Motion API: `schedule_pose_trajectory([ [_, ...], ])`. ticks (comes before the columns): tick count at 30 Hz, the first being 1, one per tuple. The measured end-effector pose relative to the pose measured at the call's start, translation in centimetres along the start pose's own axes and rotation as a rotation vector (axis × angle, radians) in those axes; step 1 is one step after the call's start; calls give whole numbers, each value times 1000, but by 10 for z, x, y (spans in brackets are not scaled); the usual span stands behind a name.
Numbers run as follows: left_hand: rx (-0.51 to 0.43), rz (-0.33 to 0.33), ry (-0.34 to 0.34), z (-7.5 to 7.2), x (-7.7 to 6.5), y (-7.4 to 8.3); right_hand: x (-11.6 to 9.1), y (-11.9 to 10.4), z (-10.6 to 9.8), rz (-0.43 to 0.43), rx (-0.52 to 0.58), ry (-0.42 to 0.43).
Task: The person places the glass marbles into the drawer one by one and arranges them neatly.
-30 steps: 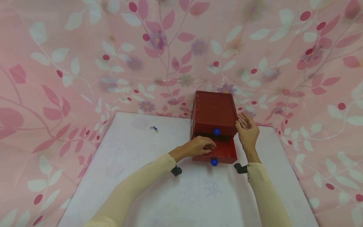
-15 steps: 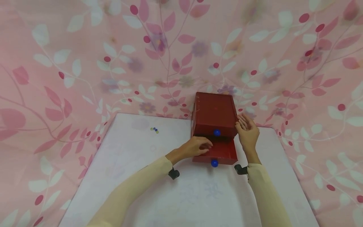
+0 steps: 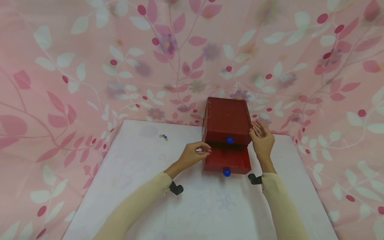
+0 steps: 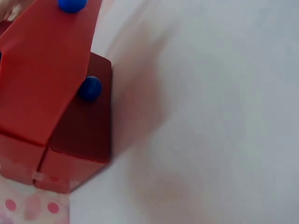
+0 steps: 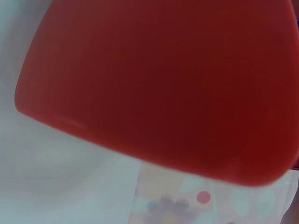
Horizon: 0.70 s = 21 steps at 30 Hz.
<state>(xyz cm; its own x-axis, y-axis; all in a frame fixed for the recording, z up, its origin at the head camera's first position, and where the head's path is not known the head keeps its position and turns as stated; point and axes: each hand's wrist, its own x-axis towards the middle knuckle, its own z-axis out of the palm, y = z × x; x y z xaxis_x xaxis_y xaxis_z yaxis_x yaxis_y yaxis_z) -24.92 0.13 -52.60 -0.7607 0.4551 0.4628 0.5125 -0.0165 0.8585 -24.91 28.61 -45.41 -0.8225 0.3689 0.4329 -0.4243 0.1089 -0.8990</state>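
Head view: smooth, boxy red drawer unit with round blue knobs.

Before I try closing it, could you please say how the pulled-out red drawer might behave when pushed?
The red drawer probably slides inward, being partly housed in the red cabinet. Its straight walls suggest stiffness, and its smooth surface may feel slippery.

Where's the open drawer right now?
The open drawer is right of centre in the head view, jutting from the red cabinet below the upper blue knob, with the left hand by its left edge.
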Motion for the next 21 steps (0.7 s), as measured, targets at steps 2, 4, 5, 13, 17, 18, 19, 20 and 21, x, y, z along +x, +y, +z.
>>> schedule_pose_trajectory([
  [2, -24, -9, 16, -5, -3, 6, 0, 0, 0, 0, -1, 1],
  [4, -25, -15, 19, -10, -5, 10, 0, 0, 0, -1, 6, 1],
  [5, -29, -22, 20, -12, -5, 9, 0, 0, 0, -5, 2, -1],
  [13, -87, -126, 67, -25, -15, -32, -1, 1, -1, -8, 0, 3],
  [17, -50, -165, 90, -37, -26, -45, -1, 1, -1, -6, 0, -1],
  [18, -45, -182, 98, -40, -29, -48, -1, 1, 0, -7, 0, -2],
  [19, -32, -192, 107, -43, -31, -50, -1, 1, 0, -9, 0, -3],
  [20, -17, -197, 119, -47, -33, -51, 0, 1, 0, -10, 2, -1],
  [21, -3, -201, 131, -50, -35, -52, 0, 1, 0, -11, 5, -1],
])
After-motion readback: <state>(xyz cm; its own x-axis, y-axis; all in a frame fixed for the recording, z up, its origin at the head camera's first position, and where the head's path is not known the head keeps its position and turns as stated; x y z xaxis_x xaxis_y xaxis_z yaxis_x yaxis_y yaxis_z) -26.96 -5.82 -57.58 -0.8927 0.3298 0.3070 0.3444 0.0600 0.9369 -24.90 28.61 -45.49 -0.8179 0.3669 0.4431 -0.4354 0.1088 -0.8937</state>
